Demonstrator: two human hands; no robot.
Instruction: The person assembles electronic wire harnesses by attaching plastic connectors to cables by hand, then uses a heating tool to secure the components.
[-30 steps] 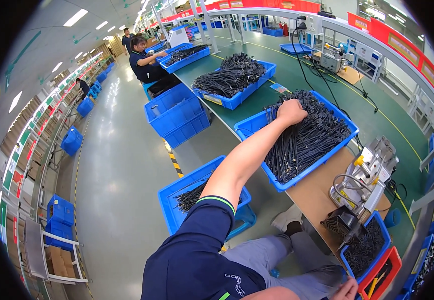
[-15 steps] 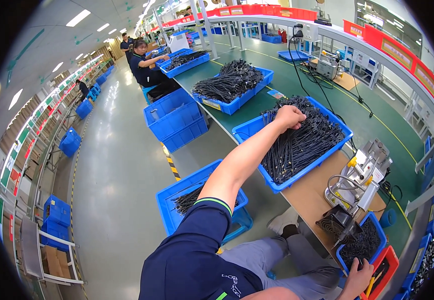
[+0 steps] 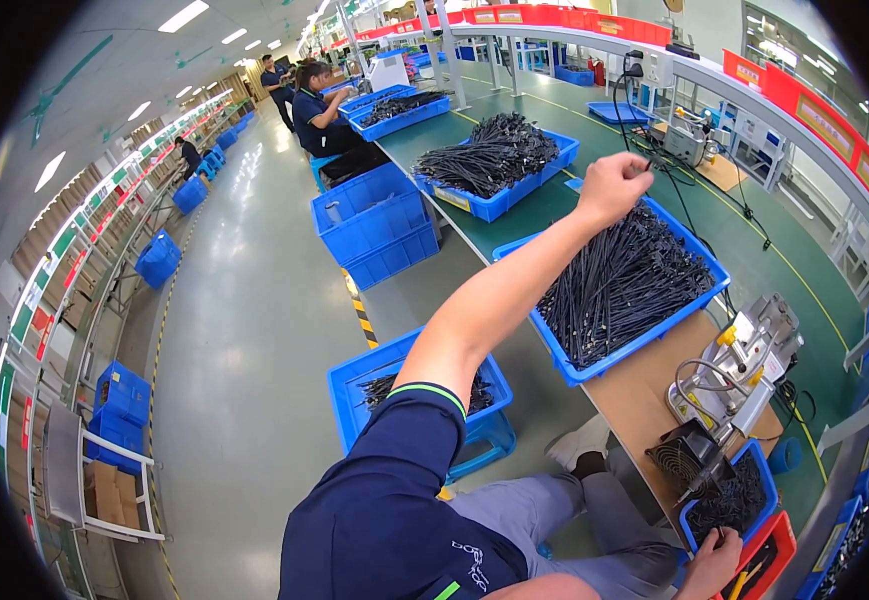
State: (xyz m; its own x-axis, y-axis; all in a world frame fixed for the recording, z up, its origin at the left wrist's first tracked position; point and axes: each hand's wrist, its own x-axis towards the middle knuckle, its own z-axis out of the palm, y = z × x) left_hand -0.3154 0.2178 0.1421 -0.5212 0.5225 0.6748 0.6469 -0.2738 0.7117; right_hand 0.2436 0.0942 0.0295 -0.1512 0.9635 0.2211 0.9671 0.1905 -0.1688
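Note:
My left hand (image 3: 614, 190) is raised over the far edge of a blue tray (image 3: 551, 352) heaped with thin black cables (image 3: 619, 290). Its fingers are pinched together, and a small dark bit shows at their tips, too small to name. Down at the lower right, my right hand (image 3: 714, 562) rests at the near rim of a smaller blue bin of small black parts (image 3: 734, 495). The fingers there are curled together; what lies between them cannot be made out.
A metal bench machine (image 3: 739, 370) and a black fan (image 3: 684, 455) stand right of the cable tray. Beside the small bin is a red bin (image 3: 779, 550). Farther off is another cable tray (image 3: 499, 155), with a seated co-worker (image 3: 319, 110) beyond. A lower blue tray (image 3: 349, 400) sits left.
My left hand has lifted from the cable pile, up and away toward the tray's far side. The right hand stays by the small bin, its fingers drawn closer together. The whole view has shifted slightly.

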